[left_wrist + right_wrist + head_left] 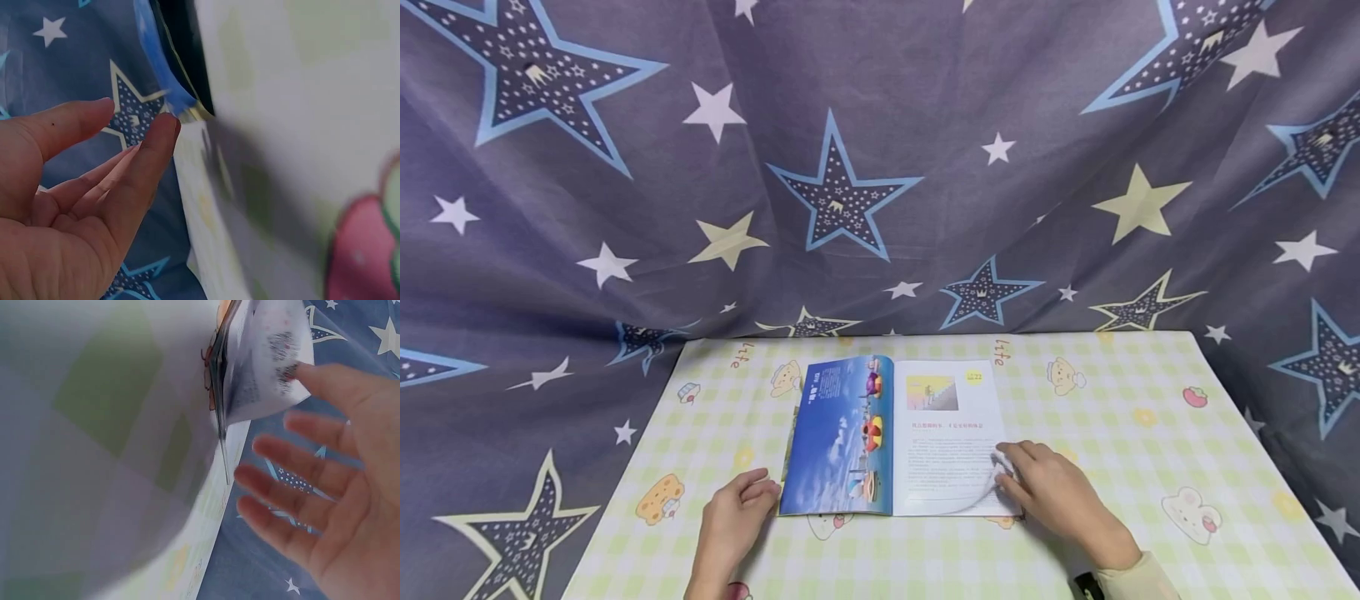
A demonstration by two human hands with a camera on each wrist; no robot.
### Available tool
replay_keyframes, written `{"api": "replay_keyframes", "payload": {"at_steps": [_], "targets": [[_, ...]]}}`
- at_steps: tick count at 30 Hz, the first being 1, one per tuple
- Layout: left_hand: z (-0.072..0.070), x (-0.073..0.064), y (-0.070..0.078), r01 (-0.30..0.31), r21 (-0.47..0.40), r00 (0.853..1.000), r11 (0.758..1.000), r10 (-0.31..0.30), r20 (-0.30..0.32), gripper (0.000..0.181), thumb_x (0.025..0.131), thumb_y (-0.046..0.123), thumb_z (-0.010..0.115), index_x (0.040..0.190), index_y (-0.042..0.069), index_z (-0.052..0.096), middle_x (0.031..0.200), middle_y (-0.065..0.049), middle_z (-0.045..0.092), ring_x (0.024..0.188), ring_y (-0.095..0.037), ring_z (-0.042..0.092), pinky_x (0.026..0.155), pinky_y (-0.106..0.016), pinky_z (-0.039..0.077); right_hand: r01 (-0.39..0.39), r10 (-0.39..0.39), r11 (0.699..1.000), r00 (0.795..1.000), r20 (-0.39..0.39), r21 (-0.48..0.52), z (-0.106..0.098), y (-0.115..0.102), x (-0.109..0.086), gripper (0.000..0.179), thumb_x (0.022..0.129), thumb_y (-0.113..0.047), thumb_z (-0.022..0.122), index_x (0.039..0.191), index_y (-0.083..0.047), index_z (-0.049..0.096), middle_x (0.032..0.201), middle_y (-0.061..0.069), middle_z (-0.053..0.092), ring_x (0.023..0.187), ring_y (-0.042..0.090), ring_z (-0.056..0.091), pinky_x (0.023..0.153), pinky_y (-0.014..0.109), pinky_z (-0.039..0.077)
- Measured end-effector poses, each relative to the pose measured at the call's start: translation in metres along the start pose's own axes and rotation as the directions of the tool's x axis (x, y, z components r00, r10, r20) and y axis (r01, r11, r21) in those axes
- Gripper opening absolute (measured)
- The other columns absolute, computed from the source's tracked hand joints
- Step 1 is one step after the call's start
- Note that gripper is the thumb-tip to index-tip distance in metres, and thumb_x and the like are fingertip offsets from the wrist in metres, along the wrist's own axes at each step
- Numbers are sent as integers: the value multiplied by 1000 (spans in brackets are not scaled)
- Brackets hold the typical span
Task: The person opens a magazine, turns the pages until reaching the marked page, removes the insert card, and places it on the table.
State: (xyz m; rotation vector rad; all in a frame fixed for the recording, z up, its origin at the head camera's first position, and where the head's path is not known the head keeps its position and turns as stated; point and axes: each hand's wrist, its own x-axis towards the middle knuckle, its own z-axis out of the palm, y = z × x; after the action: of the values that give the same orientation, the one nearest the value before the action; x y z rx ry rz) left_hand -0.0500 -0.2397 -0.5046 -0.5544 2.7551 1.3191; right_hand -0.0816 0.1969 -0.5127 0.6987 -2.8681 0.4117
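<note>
A magazine [940, 467] lies open on the table. Its left page is a blue picture [842, 442] of sky and boats, while the right page carries printed text and a small illustration. At the lower right corner, my right hand [1048, 492] touches a page that curls up. In the right wrist view the thumb [325, 378] meets this raised page [269, 375], and the other fingers are spread below it. My left hand [737, 521] is beside the magazine's lower left corner with its fingers loosely bent, holding nothing. A narrow gap separates it from the magazine edge.
A green-and-white checked cloth [700, 450] with cartoon animals covers the table. Behind and around it hangs a dark blue-grey curtain [925, 83] printed with stars. A dark band [1086, 586] shows at the right wrist, near a pale sleeve [1138, 579].
</note>
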Motion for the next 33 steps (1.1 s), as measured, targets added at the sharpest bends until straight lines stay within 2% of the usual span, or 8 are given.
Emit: {"api": "replay_keyframes", "payload": {"at_steps": [7, 13, 16, 19, 23, 26, 29, 33], "targets": [[15, -2, 21, -63, -106, 996, 992, 69, 49, 42, 94, 25, 72, 129, 2, 65, 104, -4, 75, 96, -19, 72, 91, -42, 55, -127, 129, 991, 991, -36, 43, 1, -5, 5, 56, 93, -52, 67, 126, -7, 63, 80, -3, 67, 67, 12, 62, 58, 34, 54], [37, -1, 42, -157, -208, 977, 965, 183, 113, 40, 93, 22, 73, 127, 2, 66, 104, -4, 74, 95, -18, 72, 86, -32, 57, -19, 35, 992, 992, -124, 125, 5, -13, 10, 54, 94, -42, 70, 133, -8, 58, 111, 3, 72, 82, 17, 69, 63, 34, 57], [49, 1, 55, -228, -253, 951, 940, 270, 147, 38, 94, 20, 72, 124, -3, 66, 105, -9, 74, 95, -20, 72, 83, -28, 58, 57, -29, 984, 986, -164, 168, 2, -18, 15, 56, 94, -35, 72, 140, -9, 53, 120, 3, 70, 95, 20, 70, 72, 39, 59], [61, 2, 69, -259, -360, 910, 896, 351, 221, 39, 97, 20, 69, 124, -7, 64, 107, -18, 72, 96, -28, 72, 80, -31, 59, 115, -76, 965, 983, -168, 235, 0, -24, 22, 58, 97, -30, 69, 146, -9, 47, 128, 2, 67, 109, 22, 66, 84, 42, 57], [78, 1, 88, -209, -491, 856, 845, 401, 326, 45, 98, 24, 67, 127, -10, 61, 112, -25, 69, 99, -38, 70, 78, -33, 60, 166, -126, 937, 981, -147, 307, -2, -34, 30, 55, 100, -25, 64, 149, -8, 44, 135, 4, 63, 122, 23, 60, 97, 43, 52], [91, 1, 100, -185, -523, 835, 832, 414, 364, 46, 98, 25, 68, 127, -10, 61, 110, -23, 70, 98, -38, 70, 78, -34, 60, 185, -150, 926, 980, -130, 328, 0, -39, 33, 52, 101, -24, 62, 148, -8, 46, 137, 6, 61, 125, 23, 57, 102, 42, 49], [104, 3, 108, -167, -540, 830, 825, 413, 374, 46, 97, 23, 69, 128, -11, 60, 103, -21, 72, 92, -37, 71, 76, -37, 61, 186, -157, 920, 981, -110, 346, 2, -41, 34, 49, 102, -24, 61, 147, -8, 47, 138, 6, 59, 125, 23, 57, 102, 42, 49], [119, 9, 113, -182, -524, 845, 832, 405, 350, 45, 96, 22, 71, 126, -9, 61, 95, -16, 73, 82, -33, 73, 72, -38, 61, 175, -156, 908, 984, -81, 380, 4, -42, 34, 48, 103, -25, 59, 147, -8, 47, 139, 5, 59, 126, 22, 57, 101, 42, 49]]}}
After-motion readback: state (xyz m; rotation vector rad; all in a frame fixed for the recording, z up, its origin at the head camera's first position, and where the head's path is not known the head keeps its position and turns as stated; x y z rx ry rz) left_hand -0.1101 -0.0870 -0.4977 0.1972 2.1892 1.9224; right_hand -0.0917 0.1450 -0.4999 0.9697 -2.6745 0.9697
